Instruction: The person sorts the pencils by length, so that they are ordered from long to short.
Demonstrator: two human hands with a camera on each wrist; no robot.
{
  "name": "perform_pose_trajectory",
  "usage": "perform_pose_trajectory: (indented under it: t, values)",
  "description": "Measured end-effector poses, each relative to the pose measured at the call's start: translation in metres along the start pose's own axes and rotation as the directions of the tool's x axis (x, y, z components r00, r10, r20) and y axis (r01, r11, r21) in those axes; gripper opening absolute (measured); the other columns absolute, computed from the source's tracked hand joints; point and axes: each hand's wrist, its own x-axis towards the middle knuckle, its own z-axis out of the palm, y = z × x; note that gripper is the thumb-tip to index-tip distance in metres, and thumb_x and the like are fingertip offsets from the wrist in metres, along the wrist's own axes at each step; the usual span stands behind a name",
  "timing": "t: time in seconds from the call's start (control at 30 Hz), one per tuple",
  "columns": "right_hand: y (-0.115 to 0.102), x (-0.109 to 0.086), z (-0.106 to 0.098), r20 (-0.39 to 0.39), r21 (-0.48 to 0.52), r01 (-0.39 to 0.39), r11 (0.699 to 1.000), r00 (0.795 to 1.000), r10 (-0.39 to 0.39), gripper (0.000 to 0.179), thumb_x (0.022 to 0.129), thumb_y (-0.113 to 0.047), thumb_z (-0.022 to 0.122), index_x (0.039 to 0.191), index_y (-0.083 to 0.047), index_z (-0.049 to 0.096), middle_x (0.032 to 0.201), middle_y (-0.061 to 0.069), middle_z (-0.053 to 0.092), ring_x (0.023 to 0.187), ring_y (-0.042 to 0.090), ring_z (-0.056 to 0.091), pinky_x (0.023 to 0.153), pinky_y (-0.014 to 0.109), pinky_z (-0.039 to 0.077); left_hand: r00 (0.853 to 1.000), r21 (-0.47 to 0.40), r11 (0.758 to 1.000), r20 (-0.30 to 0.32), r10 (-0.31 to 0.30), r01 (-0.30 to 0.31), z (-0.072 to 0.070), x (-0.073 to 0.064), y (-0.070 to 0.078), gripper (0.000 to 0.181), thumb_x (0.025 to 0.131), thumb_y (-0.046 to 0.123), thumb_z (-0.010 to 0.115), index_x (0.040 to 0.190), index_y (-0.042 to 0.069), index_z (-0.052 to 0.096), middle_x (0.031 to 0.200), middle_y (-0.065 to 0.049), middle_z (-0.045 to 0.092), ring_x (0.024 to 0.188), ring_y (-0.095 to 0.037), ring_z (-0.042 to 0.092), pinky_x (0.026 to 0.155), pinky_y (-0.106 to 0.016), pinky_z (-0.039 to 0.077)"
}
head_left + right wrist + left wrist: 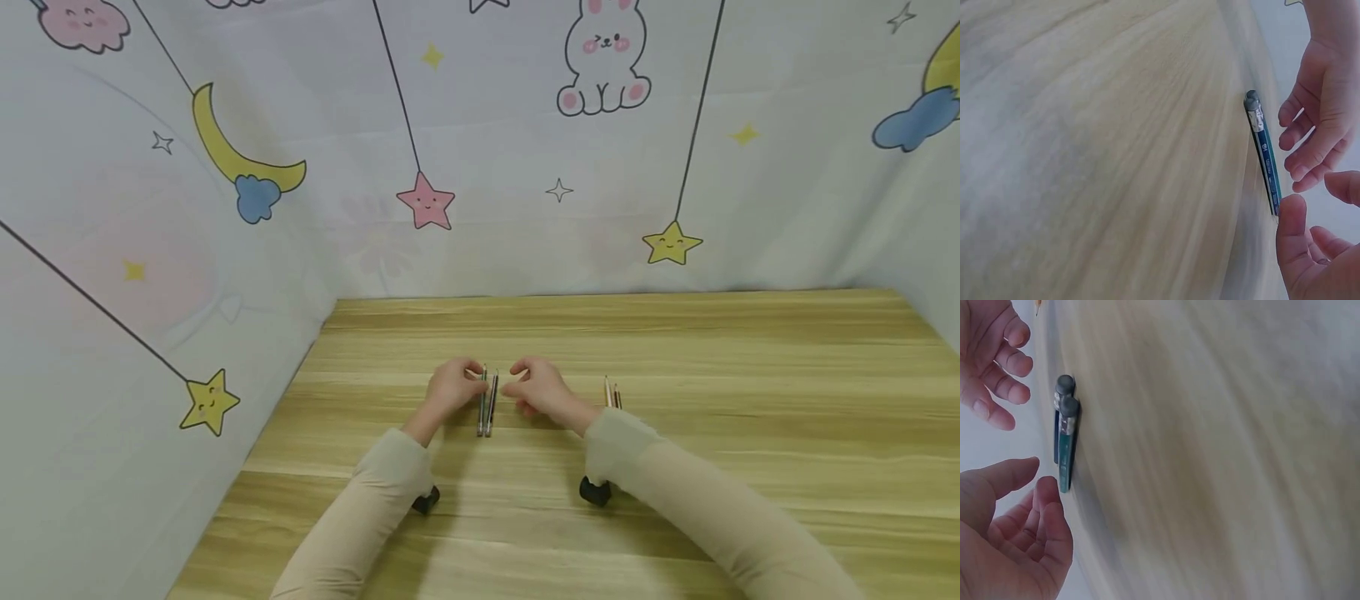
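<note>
Two eraser-topped pencils lie side by side on the wooden table, eraser ends toward me: a green pencil point(481, 414) on the left and a dark blue pencil point(1265, 156) on the right. Left of them is my left hand point(453, 387), thumb and fingers loosely bent and apart, holding nothing. Its fingertips are close to the green pencil's far part; whether they touch it I cannot tell. On the other side, my right hand point(545, 389) hovers a short way from the dark blue pencil with relaxed, parted fingers and nothing in its grasp.
Near the right forearm lie a pale pencil point(608, 392) and a reddish-brown pencil point(617, 397), their lower parts hidden by the sleeve. The wooden table point(750, 358) ends at the back and left against a printed cloth point(510, 250). Black camera pieces hang under both wrists.
</note>
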Motion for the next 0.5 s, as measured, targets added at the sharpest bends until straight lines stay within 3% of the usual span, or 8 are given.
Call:
perform_pose_trajectory:
  t: [0.33, 0.5]
  values:
    - [0.002, 0.006, 0.013, 0.005, -0.031, -0.024, 0.999, 1.0, 0.024, 0.039, 0.076, -0.013, 0.065, 0.109, 0.0, 0.048, 0.064, 0.008, 0.056, 0.041, 0.012, 0.046, 0.039, 0.023, 0.042, 0.999, 0.087, 0.996, 0.039, -0.013, 0.01, -0.002, 0.001, -0.006, 0.033, 0.076, 0.022, 0.067, 0.104, 0.006, 0.06, 0.092, -0.008, 0.067, 0.072, -0.013, 0.06, 0.059, -0.023, 0.043]
    - [0.003, 0.012, 0.018, -0.008, -0.124, 0.001, 0.992, 1.0, -0.002, 0.04, 0.075, -0.016, 0.067, 0.107, 0.0, 0.048, 0.058, 0.005, 0.054, 0.041, 0.011, 0.045, 0.038, 0.021, 0.04, 0.999, 0.105, 0.994, 0.051, -0.015, 0.01, -0.003, 0.001, -0.006, 0.035, 0.076, 0.023, 0.068, 0.105, 0.006, 0.059, 0.091, -0.007, 0.067, 0.069, -0.012, 0.06, 0.059, -0.022, 0.041]
